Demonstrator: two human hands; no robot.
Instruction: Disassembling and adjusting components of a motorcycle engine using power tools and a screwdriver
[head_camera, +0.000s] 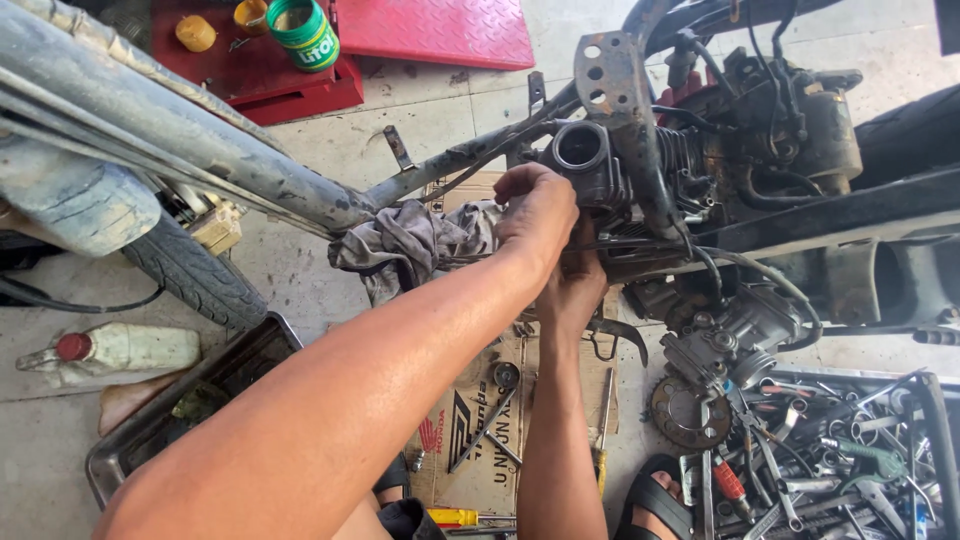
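Under the stripped motorcycle frame (250, 180), both hands are raised to the engine (620, 180). The left hand (540, 210) is curled with the fingers bent against the grey cylinder (590, 160), whose round open port faces the camera; whether anything is pinched between the fingers cannot be told. The right hand (575, 285) is set just below and behind the left one, pressed up against the underside of the engine, and its fingers are hidden, so its grip cannot be told either. A dirty grey rag (410, 245) is draped over the frame tube just beside the left hand. A carburettor (725, 345) is seen hanging on hoses to the right of the hands, with a toothed sprocket (688, 410) below it.

On the concrete floor (320, 280), a flattened cardboard sheet (470, 440) is spread beneath the forearms, with a cross-shaped wrench (485, 430) and a yellow-handled screwdriver (455, 517) lying on it. A metal tray (190, 400) is placed at the left, near a white plastic bottle with a red cap (115, 350) and a tyre (195, 270). A heap of spanners and loose tools (830, 450) is spread at the lower right, beside a sandalled foot (655, 500). A green tub (303, 32) is stood on a red stand (270, 80) at the top.
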